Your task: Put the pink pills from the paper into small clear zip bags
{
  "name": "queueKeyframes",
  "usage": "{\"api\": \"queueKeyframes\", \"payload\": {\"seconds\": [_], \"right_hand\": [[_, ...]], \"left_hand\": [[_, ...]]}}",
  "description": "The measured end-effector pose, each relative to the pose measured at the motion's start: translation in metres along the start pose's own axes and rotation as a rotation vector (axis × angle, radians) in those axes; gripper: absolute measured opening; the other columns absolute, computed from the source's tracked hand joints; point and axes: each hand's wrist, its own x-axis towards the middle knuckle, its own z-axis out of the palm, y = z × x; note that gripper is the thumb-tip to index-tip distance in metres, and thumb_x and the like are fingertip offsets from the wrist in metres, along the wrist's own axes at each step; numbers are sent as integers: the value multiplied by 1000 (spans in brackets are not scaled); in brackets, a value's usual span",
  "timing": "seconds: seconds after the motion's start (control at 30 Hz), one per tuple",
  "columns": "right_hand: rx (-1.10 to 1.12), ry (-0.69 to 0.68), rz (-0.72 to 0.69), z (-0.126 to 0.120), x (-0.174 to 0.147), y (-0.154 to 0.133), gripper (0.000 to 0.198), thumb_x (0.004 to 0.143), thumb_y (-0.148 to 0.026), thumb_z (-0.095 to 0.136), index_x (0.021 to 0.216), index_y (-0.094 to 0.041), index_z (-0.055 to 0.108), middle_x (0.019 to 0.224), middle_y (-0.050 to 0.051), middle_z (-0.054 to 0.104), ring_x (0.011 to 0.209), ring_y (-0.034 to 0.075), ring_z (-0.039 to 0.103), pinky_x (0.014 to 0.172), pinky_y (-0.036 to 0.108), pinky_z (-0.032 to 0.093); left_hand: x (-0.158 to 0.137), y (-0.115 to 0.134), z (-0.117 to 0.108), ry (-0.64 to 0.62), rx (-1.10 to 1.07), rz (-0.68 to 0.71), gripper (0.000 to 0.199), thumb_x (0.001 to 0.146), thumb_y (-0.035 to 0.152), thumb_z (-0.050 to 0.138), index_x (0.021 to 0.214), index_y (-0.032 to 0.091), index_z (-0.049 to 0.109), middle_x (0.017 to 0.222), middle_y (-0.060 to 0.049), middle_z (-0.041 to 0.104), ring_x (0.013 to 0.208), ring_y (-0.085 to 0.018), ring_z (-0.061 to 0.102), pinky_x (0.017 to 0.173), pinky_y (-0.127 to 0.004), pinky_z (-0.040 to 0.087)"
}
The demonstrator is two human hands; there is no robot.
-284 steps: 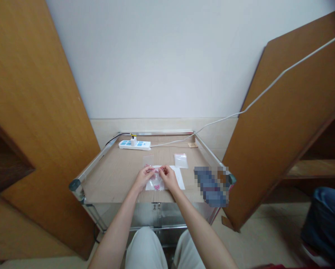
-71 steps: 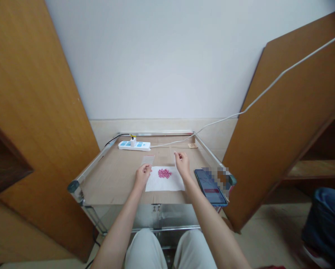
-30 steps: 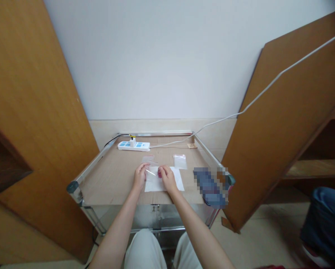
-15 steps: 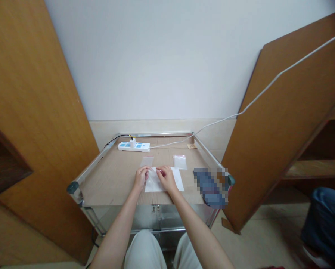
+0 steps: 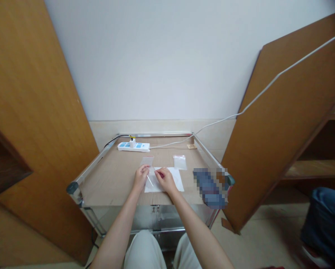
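Pinching a small clear plastic bag (image 5: 150,176) between left hand (image 5: 141,176) and right hand (image 5: 164,178), over white paper (image 5: 175,178) on the tabletop (image 5: 114,175); pink beads, heaped bare seconds ago, now barely showing by right fingers; farther back, spare bag (image 5: 180,161), power strip (image 5: 133,146), lettering unreadable

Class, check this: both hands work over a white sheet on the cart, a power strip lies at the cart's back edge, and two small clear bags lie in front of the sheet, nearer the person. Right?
Not quite. The head view shows the two bags beyond the sheet, toward the power strip. The left hand and right hand do work over it.
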Motion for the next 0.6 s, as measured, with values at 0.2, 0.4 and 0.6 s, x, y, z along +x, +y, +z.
{"api": "queueKeyframes", "payload": {"seconds": [0.2, 0.4, 0.6], "right_hand": [[-37, 8, 11, 0, 1, 3, 23, 79, -26, 41, 69, -16, 59, 61, 1, 52, 63, 12, 46, 62, 22, 34], [-4, -7, 61, 2, 1, 5, 23, 79, -26, 40, 71, -15, 59, 65, 3, 57, 63, 12, 48, 61, 22, 35], [-2, 8, 88, 2, 0, 7, 25, 80, -27, 39, 75, -15, 60, 70, 5, 60, 67, 13, 51, 63, 22, 35]], "left_hand": [[7, -9, 0, 173, 43, 120, 17, 60, 19, 52, 76, 17, 48, 62, 3, 52, 55, -9, 49, 54, -18, 37], [8, -11, -4, 225, 256, 269, 7, 63, 12, 46, 62, 16, 52, 68, 0, 53, 68, -12, 52, 65, -23, 40], [6, -5, -8, 311, 405, 367, 18, 60, 6, 41, 50, 16, 52, 69, -1, 53, 72, -14, 51, 72, -27, 38]]}}
